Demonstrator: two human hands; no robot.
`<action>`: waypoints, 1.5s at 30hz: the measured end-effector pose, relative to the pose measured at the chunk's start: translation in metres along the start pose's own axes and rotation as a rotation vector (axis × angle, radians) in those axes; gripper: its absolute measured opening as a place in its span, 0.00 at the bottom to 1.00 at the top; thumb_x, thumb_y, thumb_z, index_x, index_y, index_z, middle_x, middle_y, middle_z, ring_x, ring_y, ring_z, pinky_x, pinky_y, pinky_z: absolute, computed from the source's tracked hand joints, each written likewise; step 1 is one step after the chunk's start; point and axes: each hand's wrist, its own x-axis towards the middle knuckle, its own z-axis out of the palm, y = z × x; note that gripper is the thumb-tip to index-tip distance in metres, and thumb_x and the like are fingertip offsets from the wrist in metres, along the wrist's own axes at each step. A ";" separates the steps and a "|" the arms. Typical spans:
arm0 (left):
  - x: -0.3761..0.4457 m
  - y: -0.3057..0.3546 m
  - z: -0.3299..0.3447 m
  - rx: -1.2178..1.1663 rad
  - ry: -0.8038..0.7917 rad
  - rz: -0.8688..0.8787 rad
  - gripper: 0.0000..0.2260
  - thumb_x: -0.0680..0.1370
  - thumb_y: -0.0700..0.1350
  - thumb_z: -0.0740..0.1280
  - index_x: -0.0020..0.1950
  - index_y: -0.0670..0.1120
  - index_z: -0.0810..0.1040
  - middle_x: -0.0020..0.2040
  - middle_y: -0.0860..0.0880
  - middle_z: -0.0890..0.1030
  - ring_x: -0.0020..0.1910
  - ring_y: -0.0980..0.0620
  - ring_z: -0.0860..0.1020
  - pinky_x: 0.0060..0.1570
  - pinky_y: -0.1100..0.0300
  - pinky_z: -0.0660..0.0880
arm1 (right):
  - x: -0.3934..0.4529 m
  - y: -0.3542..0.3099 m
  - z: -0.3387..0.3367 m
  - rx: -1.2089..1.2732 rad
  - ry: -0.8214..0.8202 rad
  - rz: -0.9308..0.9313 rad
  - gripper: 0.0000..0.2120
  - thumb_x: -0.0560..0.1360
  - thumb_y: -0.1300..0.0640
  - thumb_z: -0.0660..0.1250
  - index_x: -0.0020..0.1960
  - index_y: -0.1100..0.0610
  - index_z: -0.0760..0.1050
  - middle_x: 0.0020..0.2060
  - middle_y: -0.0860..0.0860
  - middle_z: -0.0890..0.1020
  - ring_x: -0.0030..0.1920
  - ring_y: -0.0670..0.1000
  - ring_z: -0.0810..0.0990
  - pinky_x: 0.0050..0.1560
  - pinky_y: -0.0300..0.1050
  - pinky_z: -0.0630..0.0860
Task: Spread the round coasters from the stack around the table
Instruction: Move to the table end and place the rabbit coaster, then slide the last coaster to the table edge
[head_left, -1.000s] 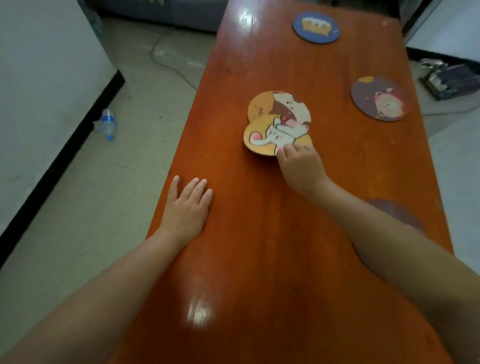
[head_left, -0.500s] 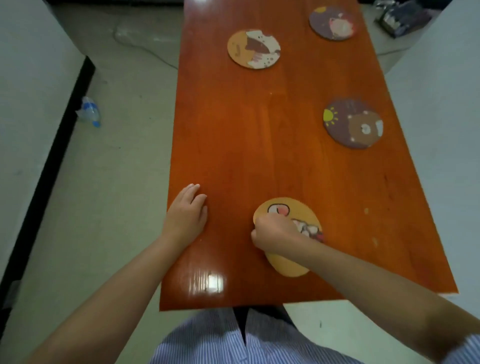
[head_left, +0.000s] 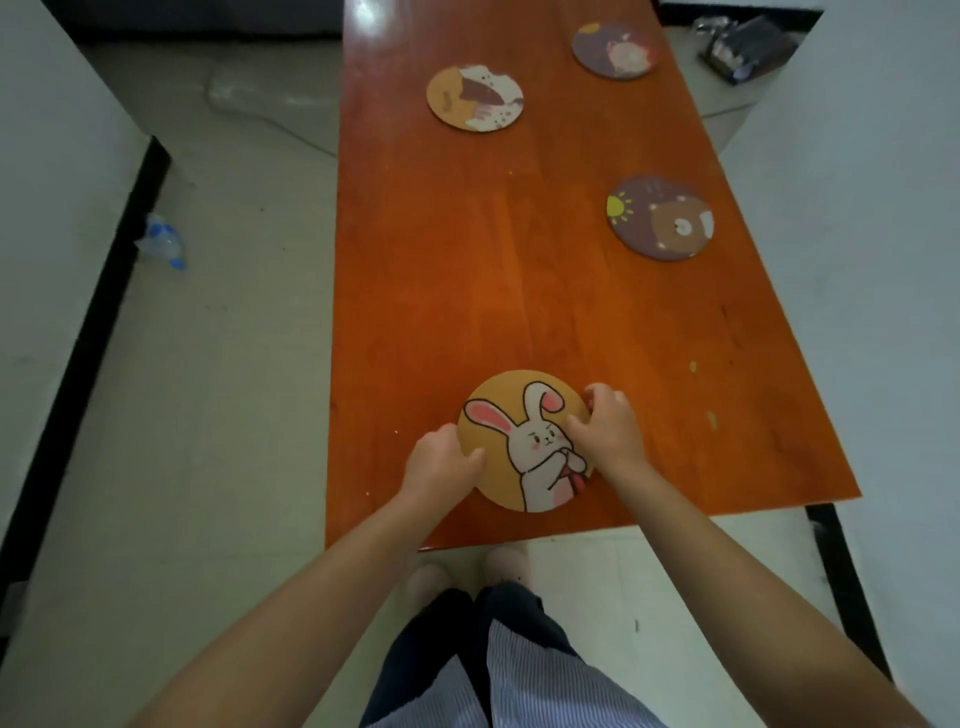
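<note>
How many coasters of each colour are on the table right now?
Orange coasters: 2, the rabbit coaster held by the left hand and right hand, and the far orange coaster.
Purple coasters: 2, the bear coaster and the far purple coaster.
Total: 4 on the table.

An orange wooden table (head_left: 519, 260) is carrying four round coasters: a rabbit coaster (head_left: 524, 439) lying between the hands, a bear coaster (head_left: 660, 217) beyond the right hand, two more sitting farther off.
</note>
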 end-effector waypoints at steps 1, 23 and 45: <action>0.003 0.005 0.004 -0.065 0.006 -0.092 0.16 0.75 0.48 0.65 0.60 0.42 0.71 0.46 0.48 0.74 0.43 0.51 0.72 0.35 0.60 0.72 | 0.002 0.001 -0.001 0.047 -0.022 0.029 0.18 0.74 0.60 0.65 0.63 0.63 0.70 0.58 0.60 0.76 0.58 0.58 0.74 0.54 0.50 0.74; 0.041 0.067 0.032 -0.021 0.254 0.066 0.16 0.75 0.39 0.66 0.62 0.41 0.69 0.44 0.46 0.76 0.44 0.48 0.75 0.39 0.56 0.70 | 0.041 0.070 -0.036 0.119 -0.018 0.027 0.15 0.74 0.61 0.67 0.59 0.65 0.72 0.52 0.62 0.80 0.50 0.58 0.78 0.42 0.46 0.73; 0.120 -0.090 -0.185 0.692 0.085 0.514 0.25 0.79 0.51 0.56 0.73 0.44 0.57 0.76 0.44 0.57 0.75 0.46 0.52 0.73 0.50 0.54 | 0.074 -0.200 0.096 -0.080 0.044 -0.135 0.25 0.79 0.48 0.55 0.74 0.55 0.58 0.76 0.56 0.56 0.76 0.57 0.51 0.75 0.59 0.49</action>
